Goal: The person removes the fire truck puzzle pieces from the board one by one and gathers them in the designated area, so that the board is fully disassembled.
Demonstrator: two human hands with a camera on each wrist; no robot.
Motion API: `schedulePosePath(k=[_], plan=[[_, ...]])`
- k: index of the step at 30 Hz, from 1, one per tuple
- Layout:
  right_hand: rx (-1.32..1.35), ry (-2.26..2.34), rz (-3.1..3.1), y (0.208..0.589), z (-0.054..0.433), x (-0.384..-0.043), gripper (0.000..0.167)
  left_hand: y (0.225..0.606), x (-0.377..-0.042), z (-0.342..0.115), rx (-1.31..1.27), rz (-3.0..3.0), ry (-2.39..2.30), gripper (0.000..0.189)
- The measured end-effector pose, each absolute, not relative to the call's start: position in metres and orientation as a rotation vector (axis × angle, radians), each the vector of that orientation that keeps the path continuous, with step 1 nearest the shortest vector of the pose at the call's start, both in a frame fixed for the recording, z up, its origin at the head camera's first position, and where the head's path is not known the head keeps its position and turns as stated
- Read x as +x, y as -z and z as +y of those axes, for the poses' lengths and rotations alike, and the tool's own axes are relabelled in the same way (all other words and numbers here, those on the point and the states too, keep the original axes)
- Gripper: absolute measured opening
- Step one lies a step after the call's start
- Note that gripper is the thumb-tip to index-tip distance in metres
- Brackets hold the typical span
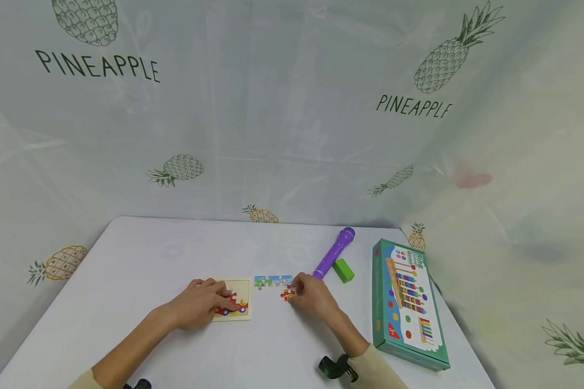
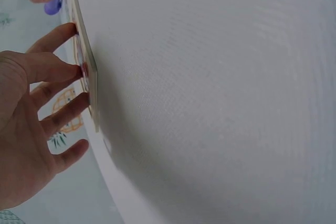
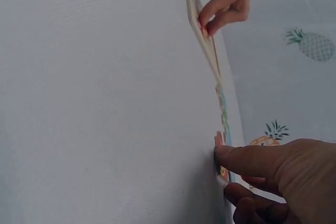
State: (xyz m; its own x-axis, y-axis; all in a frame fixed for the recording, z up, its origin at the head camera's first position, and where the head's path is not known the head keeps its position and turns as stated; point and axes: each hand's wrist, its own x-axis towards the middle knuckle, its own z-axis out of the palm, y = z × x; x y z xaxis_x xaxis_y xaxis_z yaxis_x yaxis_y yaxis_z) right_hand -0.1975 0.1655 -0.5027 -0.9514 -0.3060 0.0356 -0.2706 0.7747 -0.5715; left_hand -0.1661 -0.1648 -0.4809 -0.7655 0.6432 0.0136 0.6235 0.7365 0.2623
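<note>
My left hand (image 1: 197,303) rests on a wooden puzzle board (image 1: 241,285), its spread fingertips touching the red vehicle picture (image 1: 242,307) inside the frame. Part of that board is hidden under the hand. To its right, my right hand (image 1: 313,296) pinches a red jigsaw puzzle piece (image 1: 287,293) at the table top. The right wrist view has the thumb against this red puzzle piece (image 3: 219,141), with the other fingers on the far side. Just above it lies a short row of blue and green puzzle pieces (image 1: 271,281).
Behind my right hand lies a purple toy microphone (image 1: 334,253), beside a green block (image 1: 343,270). A green game box (image 1: 409,302) lies along the right side of the white table (image 1: 146,254). Pineapple-print cloth (image 1: 282,119) hangs behind the table.
</note>
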Motion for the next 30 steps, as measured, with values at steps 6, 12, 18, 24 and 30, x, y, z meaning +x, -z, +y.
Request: schedulePosePath(k=[6, 12, 18, 24, 30], plan=[[-0.448, 0.928, 2.916, 0.5039, 0.1636, -0.199, 0.029, 0.4816, -0.1665, -0.1653, 1.047, 2.855, -0.385, 0.052], [-0.447, 0.948, 2.913, 0.5038, 0.164, -0.1992, 0.027, 0.484, -0.1673, -0.1656, 1.034, 2.849, -0.39, 0.052], [-0.452, 0.967, 2.917, 0.5035, 0.1627, -0.1969, 0.026, 0.4839, -0.1671, -0.1654, 1.031, 2.849, -0.397, 0.053], [-0.423, 0.979, 2.914, 0.504, 0.1621, -0.1955, 0.026, 0.4834, -0.1666, -0.1654, 1.034, 2.847, -0.396, 0.051], [-0.412, 0.993, 2.92, 0.5046, 0.1612, -0.1944, 0.026, 0.4813, -0.166, -0.165, 1.042, 2.849, -0.389, 0.05]])
